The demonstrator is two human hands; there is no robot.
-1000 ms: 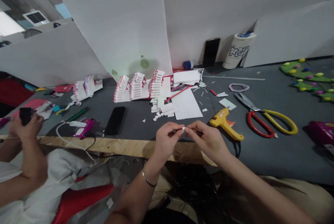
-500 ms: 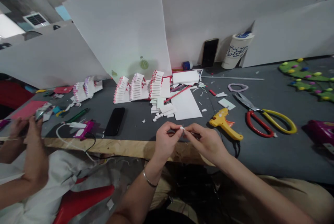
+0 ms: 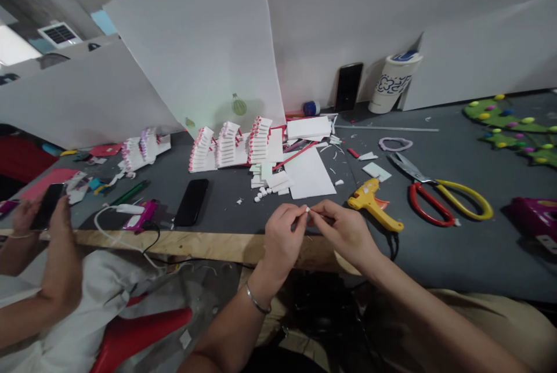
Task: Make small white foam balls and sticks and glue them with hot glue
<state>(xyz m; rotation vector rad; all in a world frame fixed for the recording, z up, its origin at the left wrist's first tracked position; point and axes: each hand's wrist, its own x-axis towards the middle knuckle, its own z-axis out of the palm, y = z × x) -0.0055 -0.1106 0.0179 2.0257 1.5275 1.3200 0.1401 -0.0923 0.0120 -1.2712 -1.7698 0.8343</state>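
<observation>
A tiny white piece (image 3: 307, 209), perhaps foam, is pinched between the fingertips of both hands above the table's front edge. My left hand (image 3: 285, 236) is closed on it from the left, and my right hand (image 3: 342, 232) meets it from the right; the fingers hide most of it. Just beyond them lie small white balls (image 3: 263, 193) and cut white strips (image 3: 281, 180). A white sheet (image 3: 311, 174) lies flat behind my hands. To the right of my right hand rests a yellow glue gun (image 3: 374, 205).
Red-and-yellow-handled scissors (image 3: 435, 184) lie right of the glue gun. Three stepped white pieces with pink tips (image 3: 226, 147) stand against a white board (image 3: 204, 42). A black phone (image 3: 192, 202) lies left. Another person's hands (image 3: 43, 216) hold a phone at far left. A cup (image 3: 391, 83) stands behind.
My hands have shifted slightly right, still pinching the white piece, and my left hand has turned a little. At far left, the other person's phone has tilted so its dark screen shows.
</observation>
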